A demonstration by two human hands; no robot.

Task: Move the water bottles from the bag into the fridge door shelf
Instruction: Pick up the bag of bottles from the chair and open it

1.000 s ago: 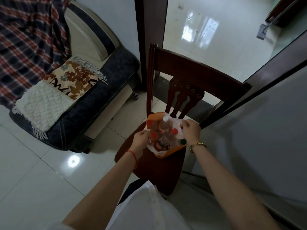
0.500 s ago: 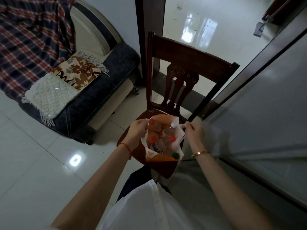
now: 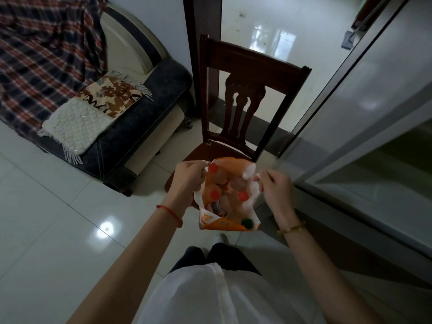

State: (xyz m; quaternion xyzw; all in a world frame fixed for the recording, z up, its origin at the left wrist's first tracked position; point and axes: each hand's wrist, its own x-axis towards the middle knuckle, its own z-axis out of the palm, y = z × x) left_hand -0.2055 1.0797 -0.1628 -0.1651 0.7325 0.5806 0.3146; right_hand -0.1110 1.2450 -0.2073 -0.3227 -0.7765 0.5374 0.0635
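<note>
Orange and white crinkled plastic makes up the bag point(image 3: 224, 224), a soft sack held open at the mouth between my two hands, in front of the near edge of a dark wooden chair point(image 3: 252, 66) with a carved, slotted back. I cannot tell whether its bottom touches the seat. My left hand point(image 3: 188, 177) has its grip pinched shut on the white handle at the bag's left rim; a red string circles that wrist. My right hand point(image 3: 275, 188) pinches the white handle on the right rim in the same closed way, a gold-coloured bracelet on its wrist. The two hands pull the mouth apart, so the bag hangs directly between them.

Inside I see the water bottles point(image 3: 230, 199), clear rounded plastic standing close together, viewed from above: three round red caps, one dark green cap point(image 3: 247, 222) at the near rim, and one pale cap at the far right. All sit below and between my grips, none touched by a finger.

The floor point(image 3: 58, 230) is glossy pale tile. To the left is a dark sofa point(image 3: 149, 118) with a plaid blanket, a floral cushion and a white quilted one.
</note>
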